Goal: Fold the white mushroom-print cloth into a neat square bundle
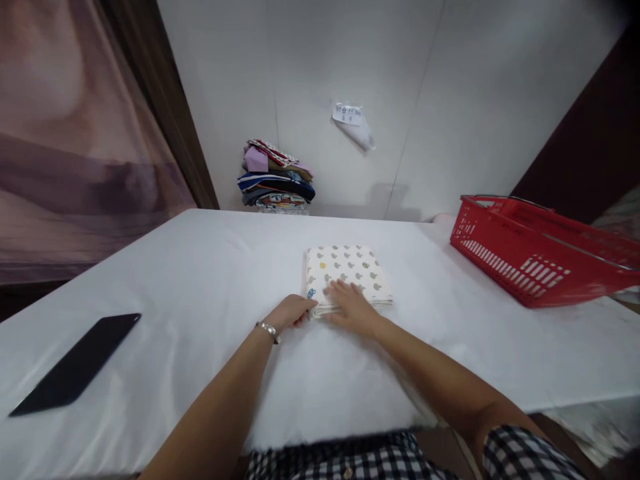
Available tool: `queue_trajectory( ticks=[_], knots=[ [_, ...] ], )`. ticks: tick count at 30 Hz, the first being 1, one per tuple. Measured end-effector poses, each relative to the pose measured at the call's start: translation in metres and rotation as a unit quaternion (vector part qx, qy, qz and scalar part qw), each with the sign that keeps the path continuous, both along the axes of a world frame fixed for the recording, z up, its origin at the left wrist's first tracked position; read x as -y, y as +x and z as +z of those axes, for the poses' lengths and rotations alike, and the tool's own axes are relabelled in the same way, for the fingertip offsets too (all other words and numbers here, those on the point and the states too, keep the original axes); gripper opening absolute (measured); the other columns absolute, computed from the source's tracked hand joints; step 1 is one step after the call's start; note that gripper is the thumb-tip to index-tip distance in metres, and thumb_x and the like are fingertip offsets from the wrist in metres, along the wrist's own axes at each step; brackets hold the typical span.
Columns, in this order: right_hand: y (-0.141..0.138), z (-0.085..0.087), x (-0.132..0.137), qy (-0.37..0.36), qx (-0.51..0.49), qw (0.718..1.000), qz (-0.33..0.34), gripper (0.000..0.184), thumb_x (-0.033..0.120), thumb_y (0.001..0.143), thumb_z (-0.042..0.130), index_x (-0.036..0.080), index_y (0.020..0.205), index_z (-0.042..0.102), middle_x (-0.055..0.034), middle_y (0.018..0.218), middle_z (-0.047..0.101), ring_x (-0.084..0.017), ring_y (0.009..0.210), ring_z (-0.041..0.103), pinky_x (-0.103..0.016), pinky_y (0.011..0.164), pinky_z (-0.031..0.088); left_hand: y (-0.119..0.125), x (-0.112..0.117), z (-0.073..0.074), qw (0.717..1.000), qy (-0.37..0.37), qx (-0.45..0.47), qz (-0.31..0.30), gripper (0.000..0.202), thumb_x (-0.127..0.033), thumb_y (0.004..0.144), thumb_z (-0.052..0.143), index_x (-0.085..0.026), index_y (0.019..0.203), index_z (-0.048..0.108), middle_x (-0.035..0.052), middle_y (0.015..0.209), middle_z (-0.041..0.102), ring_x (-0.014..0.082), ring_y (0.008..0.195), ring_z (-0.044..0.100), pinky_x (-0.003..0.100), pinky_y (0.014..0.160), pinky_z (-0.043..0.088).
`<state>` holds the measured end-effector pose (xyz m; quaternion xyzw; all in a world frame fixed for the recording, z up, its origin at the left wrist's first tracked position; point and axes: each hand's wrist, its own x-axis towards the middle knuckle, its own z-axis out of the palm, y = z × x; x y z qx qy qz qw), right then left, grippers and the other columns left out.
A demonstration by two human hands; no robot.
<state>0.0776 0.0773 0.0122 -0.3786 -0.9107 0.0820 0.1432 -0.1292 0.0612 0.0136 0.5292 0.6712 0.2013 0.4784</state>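
Observation:
A folded white cloth [350, 270] printed with small grey, yellow and blue figures lies flat in the middle of the table. Its folded layers show along the near edge. My left hand [293, 311], with a silver bracelet at the wrist, pinches the near left corner of this cloth between thumb and fingers. Resting on the near part of the cloth is my right hand [351, 309], palm down with the fingers stretched out.
The table [210, 267] has a white cover. A red plastic basket [535, 257] with metal handles stands at the right. At the left lies a flat black object [75, 367]. Folded clothes [277, 177] are stacked behind the far edge, and a paper note [349, 115] hangs on the wall.

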Motion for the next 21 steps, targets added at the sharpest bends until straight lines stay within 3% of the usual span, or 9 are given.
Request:
queue_trajectory(
  ticks=[2, 4, 7, 9, 14, 17, 19, 21],
  knots=[
    [0.023, 0.004, -0.013, 0.009, 0.007, 0.997, -0.079, 0.061, 0.051, 0.087, 0.044, 0.019, 0.138, 0.037, -0.0118, 0.148, 0.028, -0.027, 0.139, 0.016, -0.05, 0.11, 0.009, -0.001, -0.002, -0.003, 1.0, 0.004, -0.006, -0.009, 0.031, -0.043, 0.07, 0.054, -0.017, 0.053, 0.051, -0.0003, 0.044, 0.051, 0.0104, 0.037, 0.042, 0.025, 0.043, 0.031],
    [0.046, 0.001, -0.026, -0.014, 0.021, 0.986, -0.166, 0.055, 0.05, 0.089, 0.041, 0.019, 0.135, 0.041, -0.0122, 0.147, 0.03, -0.028, 0.138, 0.018, -0.052, 0.109, 0.015, -0.002, -0.004, -0.005, 1.0, 0.008, -0.011, -0.017, 0.031, -0.042, 0.071, 0.053, -0.017, 0.052, 0.05, -0.0005, 0.043, 0.051, 0.0102, 0.036, 0.041, 0.025, 0.043, 0.032],
    [0.069, -0.011, -0.043, -0.039, -0.012, 0.984, -0.175, 0.048, 0.05, 0.088, 0.043, 0.023, 0.126, 0.051, -0.0089, 0.141, 0.041, -0.027, 0.135, 0.027, -0.048, 0.105, 0.029, -0.001, -0.004, -0.005, 0.998, 0.026, -0.035, -0.034, 0.033, -0.039, 0.072, 0.051, -0.018, 0.047, 0.047, -0.0005, 0.038, 0.048, 0.0103, 0.036, 0.041, 0.025, 0.044, 0.032],
    [0.078, -0.018, -0.051, -0.047, -0.087, 0.981, -0.169, 0.039, 0.047, 0.086, 0.047, 0.025, 0.116, 0.06, -0.0076, 0.132, 0.052, -0.027, 0.13, 0.036, -0.046, 0.103, 0.034, 0.0, -0.004, -0.003, 0.997, 0.035, -0.049, -0.043, 0.033, -0.038, 0.073, 0.049, -0.018, 0.046, 0.047, -0.0004, 0.037, 0.047, 0.0106, 0.035, 0.041, 0.026, 0.045, 0.033],
    [0.099, -0.024, -0.052, -0.033, -0.276, 0.922, -0.269, 0.032, 0.044, 0.084, 0.048, 0.023, 0.101, 0.067, -0.0067, 0.123, 0.059, -0.025, 0.116, 0.052, -0.045, 0.096, 0.043, 0.0, 0.001, 0.006, 0.996, 0.036, -0.075, -0.034, 0.032, -0.044, 0.074, 0.052, -0.018, 0.055, 0.051, 0.0001, 0.047, 0.054, 0.0121, 0.041, 0.046, 0.027, 0.05, 0.036],
    [0.111, -0.021, -0.038, 0.031, -0.305, 0.929, -0.209, 0.025, 0.039, 0.083, 0.052, 0.025, 0.095, 0.068, -0.0058, 0.115, 0.063, -0.023, 0.111, 0.055, -0.041, 0.093, 0.045, 0.004, 0.006, 0.013, 0.981, 0.109, -0.159, 0.022, 0.034, -0.051, 0.072, 0.057, -0.018, 0.078, 0.059, 0.0022, 0.066, 0.063, 0.0162, 0.058, 0.056, 0.027, 0.056, 0.038],
    [0.112, -0.017, -0.027, 0.07, -0.284, 0.947, -0.133, 0.021, 0.036, 0.084, 0.053, 0.026, 0.093, 0.069, -0.0047, 0.106, 0.066, -0.021, 0.106, 0.056, -0.04, 0.092, 0.045, 0.012, 0.011, 0.014, 0.953, 0.217, -0.204, 0.052, 0.037, -0.052, 0.075, 0.056, -0.02, 0.093, 0.06, 0.0036, 0.083, 0.065, 0.0184, 0.072, 0.058, 0.028, 0.06, 0.04],
    [0.108, -0.013, -0.019, 0.093, -0.233, 0.966, -0.068, 0.02, 0.033, 0.086, 0.053, 0.026, 0.094, 0.069, -0.0046, 0.101, 0.067, -0.021, 0.101, 0.057, -0.04, 0.09, 0.045, 0.023, 0.014, 0.011, 0.911, 0.345, -0.225, 0.02, 0.029, -0.046, 0.081, 0.052, -0.021, 0.095, 0.061, 0.0043, 0.092, 0.064, 0.019, 0.083, 0.057, 0.029, 0.067, 0.041]
  ],
)
